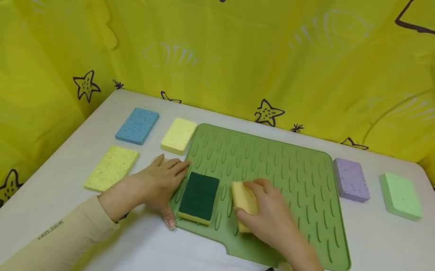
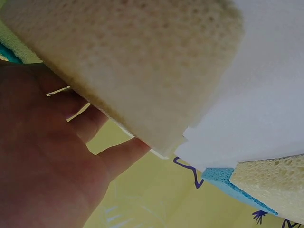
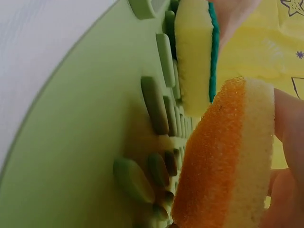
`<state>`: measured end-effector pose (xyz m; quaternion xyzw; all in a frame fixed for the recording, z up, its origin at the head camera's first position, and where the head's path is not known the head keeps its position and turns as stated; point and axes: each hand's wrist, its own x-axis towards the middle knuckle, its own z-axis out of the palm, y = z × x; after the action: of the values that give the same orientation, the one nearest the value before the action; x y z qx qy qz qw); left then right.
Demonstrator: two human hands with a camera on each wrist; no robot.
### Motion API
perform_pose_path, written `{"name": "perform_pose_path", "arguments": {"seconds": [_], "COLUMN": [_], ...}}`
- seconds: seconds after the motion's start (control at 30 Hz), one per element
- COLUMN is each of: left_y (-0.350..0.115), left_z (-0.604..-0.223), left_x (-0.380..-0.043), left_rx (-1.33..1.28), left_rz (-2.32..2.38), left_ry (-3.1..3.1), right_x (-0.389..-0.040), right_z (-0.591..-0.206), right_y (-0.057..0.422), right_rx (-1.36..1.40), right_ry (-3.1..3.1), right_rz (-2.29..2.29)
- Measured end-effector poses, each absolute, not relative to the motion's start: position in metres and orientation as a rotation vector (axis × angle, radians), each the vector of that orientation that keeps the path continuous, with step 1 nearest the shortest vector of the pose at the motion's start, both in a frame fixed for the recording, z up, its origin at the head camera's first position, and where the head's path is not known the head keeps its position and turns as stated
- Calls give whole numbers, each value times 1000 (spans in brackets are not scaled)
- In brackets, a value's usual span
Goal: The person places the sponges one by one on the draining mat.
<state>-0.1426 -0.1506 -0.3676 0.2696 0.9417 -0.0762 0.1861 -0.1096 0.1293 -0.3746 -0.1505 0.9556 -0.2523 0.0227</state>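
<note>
My left hand (image 1: pixel 159 183) is palm down at the left edge of the green mat, thumb and fingers spread apart. Its wrist view shows a pale, porous sponge (image 2: pixel 142 71) beneath the palm, with the fingers (image 2: pixel 126 156) at its far edge. The hand hides this sponge in the head view. Over the mat, my right hand (image 1: pixel 269 211) grips a yellow sponge (image 1: pixel 243 200) by its sides. The right wrist view shows that sponge's orange scouring layer (image 3: pixel 209 166), facing the mat. Between the hands, a yellow sponge with a dark green scouring top (image 1: pixel 198 197) lies on the mat.
The ridged mat (image 1: pixel 302 169) lies on a white table (image 1: pixel 161 265). Left of it are blue (image 1: pixel 137 125), pale yellow (image 1: pixel 178 135) and speckled yellow (image 1: pixel 111 169) sponges. Purple (image 1: pixel 351 179) and mint (image 1: pixel 400 196) sponges lie on the right. A yellow curtain (image 1: pixel 235 52) hangs behind.
</note>
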Motion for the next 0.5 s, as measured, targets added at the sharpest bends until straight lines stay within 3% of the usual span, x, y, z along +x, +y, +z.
{"name": "perform_pose_path", "arguments": {"seconds": [0.5], "left_y": [-152], "left_z": [-368], "left_x": [-143], "left_rx": [765], "left_rz": [-213], "left_ry": [2661], "right_x": [-104], "right_z": [-380], "right_y": [109], "right_rx": [-426], "right_ry": [3003], "right_rz": [-682]}}
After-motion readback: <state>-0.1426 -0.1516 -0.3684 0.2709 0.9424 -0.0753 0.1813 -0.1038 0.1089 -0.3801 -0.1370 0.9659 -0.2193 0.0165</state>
